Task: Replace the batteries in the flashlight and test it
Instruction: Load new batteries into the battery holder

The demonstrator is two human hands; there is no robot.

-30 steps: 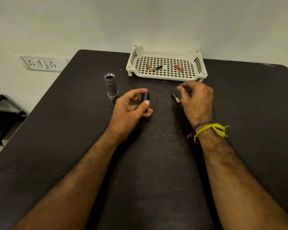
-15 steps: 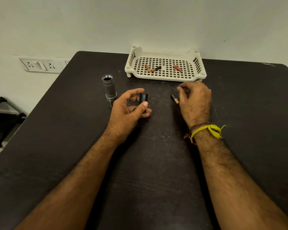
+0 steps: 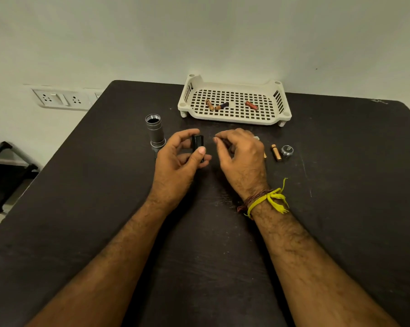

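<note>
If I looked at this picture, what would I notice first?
Probably the two hands in the middle of the dark table: the left hand grips a small black battery holder, the right hand close beside it. Behind them, a white tray holds three batteries, and a silver flashlight body stands at left.

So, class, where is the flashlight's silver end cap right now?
In the head view, the end cap sits on the table, right of the right hand, beside a loose battery.
</note>
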